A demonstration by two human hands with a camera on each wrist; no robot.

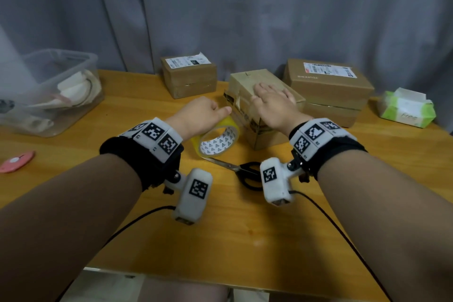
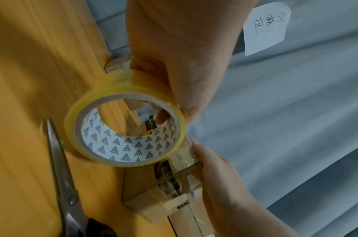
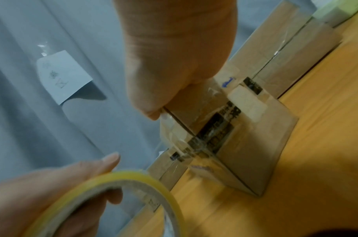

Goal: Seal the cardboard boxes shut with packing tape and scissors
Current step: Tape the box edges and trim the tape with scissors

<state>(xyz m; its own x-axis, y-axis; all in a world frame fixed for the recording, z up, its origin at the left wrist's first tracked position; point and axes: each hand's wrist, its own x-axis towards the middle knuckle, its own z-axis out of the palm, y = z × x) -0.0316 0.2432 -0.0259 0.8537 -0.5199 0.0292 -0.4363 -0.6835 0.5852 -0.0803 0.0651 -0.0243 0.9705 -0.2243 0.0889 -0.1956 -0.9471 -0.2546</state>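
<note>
A tape roll (image 2: 125, 126) was held upright in the left hand (image 1: 199, 115), its fingers (image 2: 162, 117) curled through the core, just beside the end of a box (image 1: 266, 105) on the table (image 1: 245, 228), probably so a strip could be drawn across. The box was pinned by the right hand (image 1: 272, 102), laid flat on top with fingers straight and together, apparently to keep the flaps closed. Scissors (image 1: 241, 171) lay nearby on the table, untouched.

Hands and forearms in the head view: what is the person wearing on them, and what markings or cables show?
Both hands, left and right, are bare, as are the forearms. Each wrist carries a black fabric cuff topped by a white band of square black-and-white fiducial tags. A white boxy camera pod, tagged too, hangs from each cuff on a small black bracket. A thin black cable trails from each pod.
</note>
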